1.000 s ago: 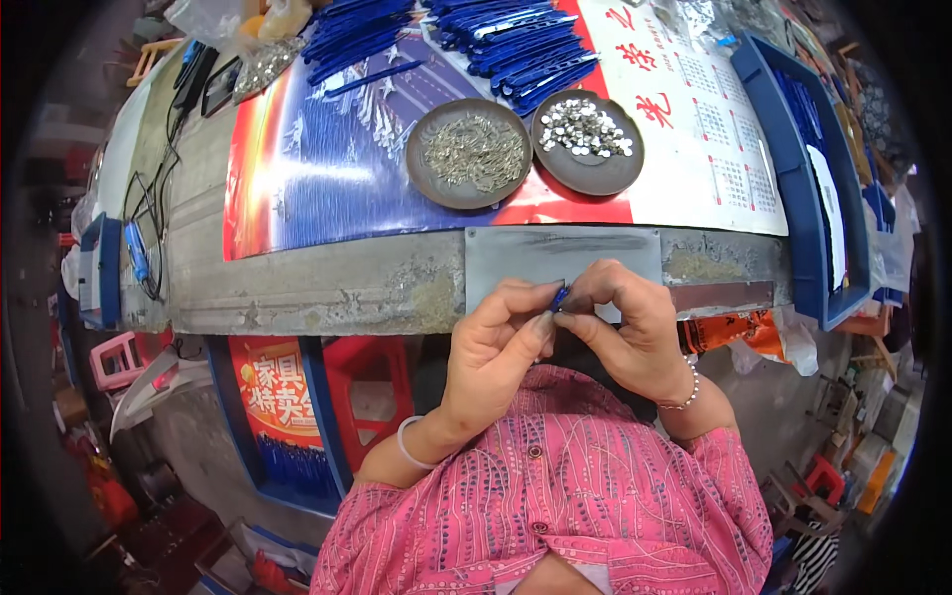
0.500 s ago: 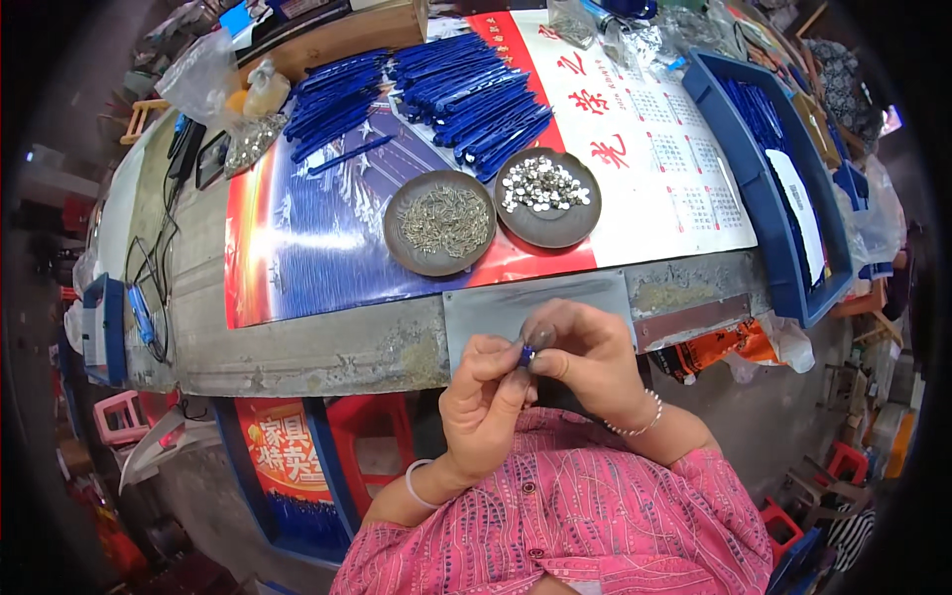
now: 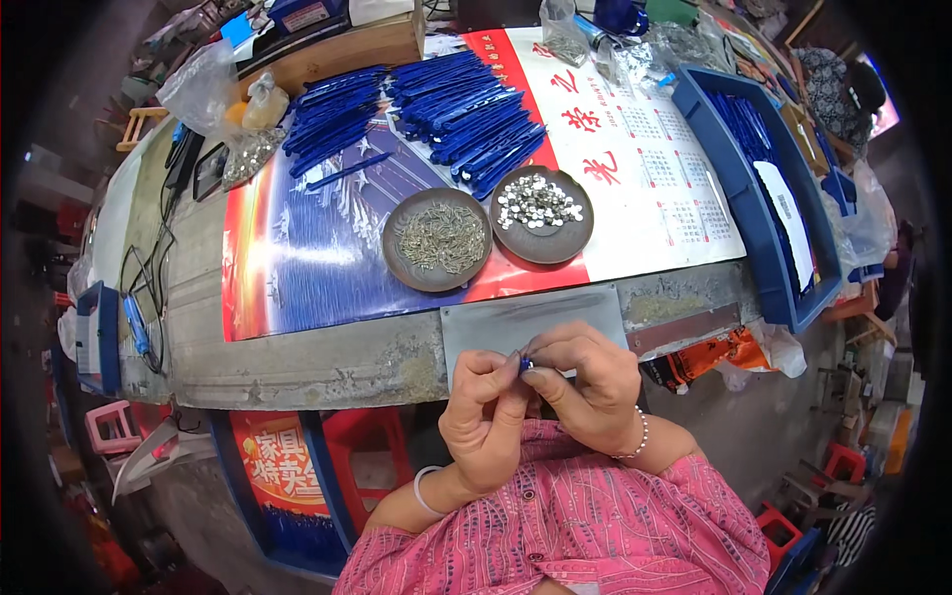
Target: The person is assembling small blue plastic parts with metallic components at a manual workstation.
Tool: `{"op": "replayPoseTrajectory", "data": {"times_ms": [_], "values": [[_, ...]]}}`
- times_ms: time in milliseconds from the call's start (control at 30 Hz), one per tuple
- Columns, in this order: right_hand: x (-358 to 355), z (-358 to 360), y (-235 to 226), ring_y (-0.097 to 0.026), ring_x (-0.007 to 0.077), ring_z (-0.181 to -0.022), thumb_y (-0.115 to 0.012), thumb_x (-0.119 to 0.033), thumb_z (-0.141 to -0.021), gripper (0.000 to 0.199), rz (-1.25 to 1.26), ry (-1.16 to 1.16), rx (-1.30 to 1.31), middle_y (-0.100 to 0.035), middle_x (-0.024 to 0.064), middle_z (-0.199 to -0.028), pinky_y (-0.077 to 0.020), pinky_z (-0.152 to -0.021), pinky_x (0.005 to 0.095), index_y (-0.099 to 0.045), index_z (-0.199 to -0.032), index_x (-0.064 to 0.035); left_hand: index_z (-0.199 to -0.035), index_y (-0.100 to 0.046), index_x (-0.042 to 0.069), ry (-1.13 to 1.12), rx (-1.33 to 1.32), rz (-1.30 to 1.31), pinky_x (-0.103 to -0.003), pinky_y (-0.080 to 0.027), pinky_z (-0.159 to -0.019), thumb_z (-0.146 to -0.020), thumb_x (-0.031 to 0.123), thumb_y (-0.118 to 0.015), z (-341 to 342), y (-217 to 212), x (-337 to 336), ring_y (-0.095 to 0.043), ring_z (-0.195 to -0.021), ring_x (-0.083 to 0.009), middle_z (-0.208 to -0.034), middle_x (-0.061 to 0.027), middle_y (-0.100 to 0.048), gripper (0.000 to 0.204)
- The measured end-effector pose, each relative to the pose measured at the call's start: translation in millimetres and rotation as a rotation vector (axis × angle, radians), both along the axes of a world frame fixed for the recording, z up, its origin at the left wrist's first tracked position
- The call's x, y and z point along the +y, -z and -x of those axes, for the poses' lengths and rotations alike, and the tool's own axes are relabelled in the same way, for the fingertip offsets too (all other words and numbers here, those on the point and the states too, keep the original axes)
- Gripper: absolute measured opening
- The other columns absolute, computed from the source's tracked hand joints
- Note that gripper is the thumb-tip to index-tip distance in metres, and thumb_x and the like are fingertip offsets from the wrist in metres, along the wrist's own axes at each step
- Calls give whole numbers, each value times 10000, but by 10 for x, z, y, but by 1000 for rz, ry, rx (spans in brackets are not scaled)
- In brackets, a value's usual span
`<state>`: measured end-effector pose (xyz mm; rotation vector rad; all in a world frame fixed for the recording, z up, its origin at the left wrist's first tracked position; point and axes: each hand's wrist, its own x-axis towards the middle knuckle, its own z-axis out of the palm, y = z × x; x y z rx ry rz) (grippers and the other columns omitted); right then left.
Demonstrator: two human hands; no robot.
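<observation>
My left hand and my right hand meet at the near edge of the table, over a grey metal plate. Thumbs and fingertips of both are pinched round a small dark-blue piece with a shiny spot on it. Most of that piece is hidden by the fingers, so its full shape cannot be made out. Just beyond the hands stand two round brown dishes: the left dish holds small thin metal pins, the right dish small silvery discs.
Long, thin blue strips lie in piles on a poster spread over the table. A blue tray with more strips stands at the right. Plastic bags and a cable lie at the left; below is another blue tray.
The view has shifted slightly, so the table sits a little lower. Both hands remain together on the blue piece; the right fingers have moved a little and less of the piece shows.
</observation>
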<state>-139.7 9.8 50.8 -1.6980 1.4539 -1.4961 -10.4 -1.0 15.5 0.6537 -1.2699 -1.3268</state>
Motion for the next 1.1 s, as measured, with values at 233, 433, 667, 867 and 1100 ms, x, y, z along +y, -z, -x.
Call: {"op": "replayPoseTrajectory", "data": {"times_ms": [233,433,667,867,1100], "values": [[-48,-17,149,-559,232,-585,-663,-70,-801,158,100,33,79,-583,117,-741,-446,-513,318,-531,-743,-5,-1062,-574,27,76,40,-42,-223,-428,-716,-877,-42,-559,-5,48,15,-496,-845,-116,-1053,-82,-479,198],[-78,42,300,-528,254,-548,-655,-127,-804,218,244,24,136,-542,122,-685,-411,-473,333,-503,-703,-8,-1085,-575,15,118,59,-65,-211,-451,-648,-880,-51,-553,13,73,57,-508,-808,-105,-1041,-85,-485,216],[-59,123,339,-514,278,-535,-557,-228,-868,292,206,-90,194,-508,126,-650,-381,-461,353,-494,-690,-6,-1067,-622,3,105,-52,42,-207,-435,-653,-847,-70,-578,14,-14,-12,-505,-803,-117,-999,-92,-511,235],[-99,188,225,-473,178,-511,-541,-106,-833,112,-22,52,6,-496,71,-658,-366,-471,305,-521,-774,-13,-1049,-603,10,200,73,-211,-212,-415,-660,-841,-54,-579,-61,19,50,-480,-805,-112,-996,-82,-489,218],[-17,163,285,-404,86,-634,-758,-79,-640,647,-32,130,0,-443,51,-877,-355,-578,213,-384,-1164,-15,-1011,-513,-8,226,143,-336,-227,-440,-607,-871,-100,-501,1,72,58,-509,-711,-105,-1036,-84,-461,168]]}}
